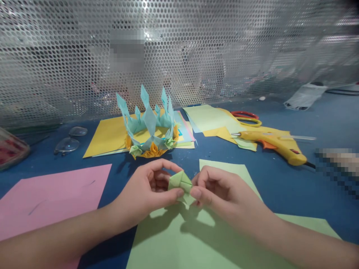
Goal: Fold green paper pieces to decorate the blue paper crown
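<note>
A small folded piece of green paper (pixel 180 182) is held up between my two hands, above a large light green sheet (pixel 196 243). My left hand (pixel 153 188) pinches its left side, the thumb pressed on the front face. From the right, my right hand (pixel 221 190) grips the edge between thumb and fingers; some of those fingertips are hidden behind it. Just beyond my hands stands a light blue folded-paper crown (pixel 150 121), with orange and green paper flowers along its base.
A yellow glue gun (pixel 276 144) lies at the right on yellow paper, near red- and yellow-handled scissors (pixel 248 118). Eyeglasses (pixel 67 145) rest at the left, behind a pink sheet (pixel 61 194). A perforated metal panel (pixel 179 56) closes off the back.
</note>
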`<state>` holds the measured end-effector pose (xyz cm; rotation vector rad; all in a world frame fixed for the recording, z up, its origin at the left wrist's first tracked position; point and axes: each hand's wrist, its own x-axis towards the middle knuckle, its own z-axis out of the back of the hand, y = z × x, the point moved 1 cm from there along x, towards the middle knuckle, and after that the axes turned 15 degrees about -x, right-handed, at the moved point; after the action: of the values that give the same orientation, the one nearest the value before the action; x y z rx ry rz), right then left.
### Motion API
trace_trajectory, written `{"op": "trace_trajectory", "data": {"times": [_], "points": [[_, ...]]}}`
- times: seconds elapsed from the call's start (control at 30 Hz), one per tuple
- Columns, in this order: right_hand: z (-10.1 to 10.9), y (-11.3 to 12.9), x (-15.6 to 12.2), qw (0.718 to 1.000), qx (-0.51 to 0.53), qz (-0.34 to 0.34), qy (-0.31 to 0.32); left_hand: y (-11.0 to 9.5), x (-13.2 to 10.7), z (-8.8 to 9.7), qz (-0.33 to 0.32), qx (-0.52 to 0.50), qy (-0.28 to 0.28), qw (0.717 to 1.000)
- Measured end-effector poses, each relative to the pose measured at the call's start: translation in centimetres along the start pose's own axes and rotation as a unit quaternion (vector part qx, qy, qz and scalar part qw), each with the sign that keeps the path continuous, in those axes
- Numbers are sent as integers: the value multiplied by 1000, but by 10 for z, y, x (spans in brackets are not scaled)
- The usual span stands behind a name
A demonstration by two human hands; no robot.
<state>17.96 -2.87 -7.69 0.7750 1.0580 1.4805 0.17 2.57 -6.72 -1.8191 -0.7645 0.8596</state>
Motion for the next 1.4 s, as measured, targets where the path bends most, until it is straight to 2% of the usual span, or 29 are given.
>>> {"op": "trace_trajectory", "data": {"times": [0.17,0.53,0.67,0.8,0.9,1.07,1.27,1.33,1.4], "points": [[0,3,1,999,-22,-24,-5,1,-1,0,-15,14,-27,999],[2,4,3,998,37,-34,24,3,-1,1,-12,33,-23,999],[1,4,2,998,42,-41,18,2,-2,0,-7,47,-21,999],[0,3,1,999,2,-45,-7,1,-3,-3,-2,63,-26,998],[0,2,-1,999,-34,-18,-32,0,-3,-4,-12,52,-41,998],[0,1,-2,994,-78,53,-56,0,-3,-5,-16,40,-20,999],[-2,1,1,994,-86,55,-28,0,-5,-3,-58,62,19,996],[-2,2,1,995,-85,52,-28,1,-6,-2,-54,72,34,995],[0,4,0,994,-85,62,-43,2,-5,-2,-43,86,25,995]]}}
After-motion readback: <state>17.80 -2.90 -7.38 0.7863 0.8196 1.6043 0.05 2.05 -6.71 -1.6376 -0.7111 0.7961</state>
